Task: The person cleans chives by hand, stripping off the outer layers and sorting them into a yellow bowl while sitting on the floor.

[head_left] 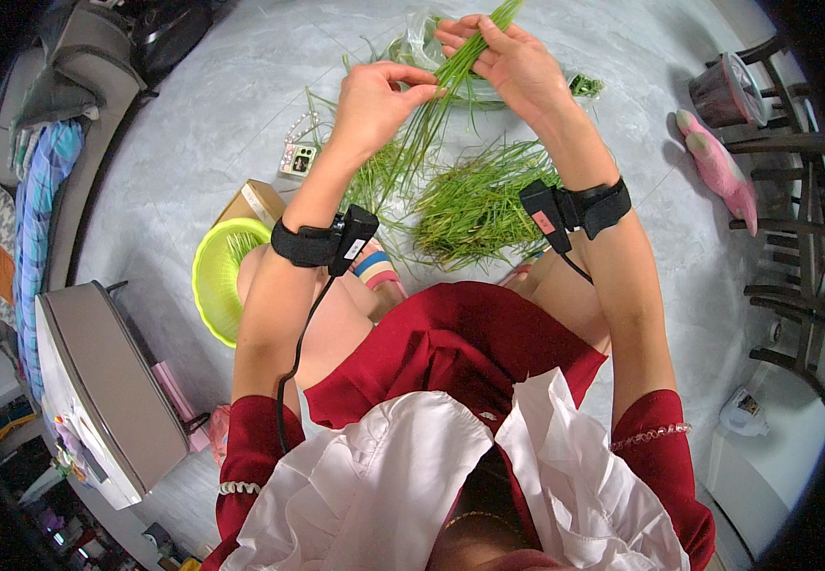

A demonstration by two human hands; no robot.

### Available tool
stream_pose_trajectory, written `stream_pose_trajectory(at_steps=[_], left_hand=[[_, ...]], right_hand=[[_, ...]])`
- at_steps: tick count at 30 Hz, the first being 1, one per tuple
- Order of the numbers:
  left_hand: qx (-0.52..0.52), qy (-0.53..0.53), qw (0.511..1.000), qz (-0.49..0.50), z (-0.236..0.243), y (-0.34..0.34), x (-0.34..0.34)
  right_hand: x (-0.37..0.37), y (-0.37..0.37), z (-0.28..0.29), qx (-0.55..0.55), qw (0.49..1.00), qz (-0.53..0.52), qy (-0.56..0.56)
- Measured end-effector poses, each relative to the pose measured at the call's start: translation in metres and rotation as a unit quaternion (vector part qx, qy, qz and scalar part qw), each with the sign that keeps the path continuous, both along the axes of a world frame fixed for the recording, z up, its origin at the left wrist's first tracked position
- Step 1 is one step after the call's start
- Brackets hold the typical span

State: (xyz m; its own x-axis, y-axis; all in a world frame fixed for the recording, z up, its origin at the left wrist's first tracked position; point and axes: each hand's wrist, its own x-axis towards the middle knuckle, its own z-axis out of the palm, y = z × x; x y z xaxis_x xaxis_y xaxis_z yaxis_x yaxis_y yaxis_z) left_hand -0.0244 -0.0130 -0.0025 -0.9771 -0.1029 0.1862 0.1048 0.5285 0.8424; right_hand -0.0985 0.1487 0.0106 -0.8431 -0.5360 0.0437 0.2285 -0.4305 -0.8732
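My right hand [526, 81] grips a bunch of long, thin green chives [458, 68], its thumb across the stalks and its fingers behind them. Thumb and forefinger of my left hand [371, 103] pinch together at the left side of the same bunch, on one or more stalks. The lower ends of the bunch hang down and to the left. Beneath my hands, a large loose pile of chives [479, 205] lies on the floor, with a thinner scatter [374, 176] to its left. Behind the held bunch is a clear plastic bag [420, 40] with greens in it.
A yellow-green basket [205, 290] with some stalks stands left of my leg, beside a cardboard box [252, 200]. A phone with a beaded strap [298, 159] lies farther up. To the right are dark chairs [793, 228], a pink plush toy [717, 171] and a bin [728, 93].
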Motion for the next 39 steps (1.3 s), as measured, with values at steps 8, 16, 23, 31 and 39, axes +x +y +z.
stream_pose_trajectory(at_steps=[8, 16, 23, 31, 39], left_hand=[[0.128, -0.079, 0.988, -0.029, 0.015, -0.008, 0.002], [0.156, -0.099, 0.981, -0.052, 0.012, -0.010, 0.002], [0.082, -0.071, 0.992, -0.069, 0.007, -0.007, 0.002], [0.014, -0.064, 0.997, -0.032, 0.005, -0.005, 0.000], [0.211, -0.166, 0.961, -0.062, 0.007, -0.028, -0.001]], right_hand=[[0.002, 0.002, 0.003, 0.011, 1.000, 0.007, -0.012], [-0.002, 0.001, 0.001, 0.002, 1.000, 0.014, -0.025], [-0.003, 0.000, -0.004, -0.009, 1.000, 0.007, -0.027], [-0.001, -0.002, -0.001, -0.005, 0.999, 0.003, -0.034], [0.001, -0.002, 0.006, -0.001, 0.998, 0.039, -0.058]])
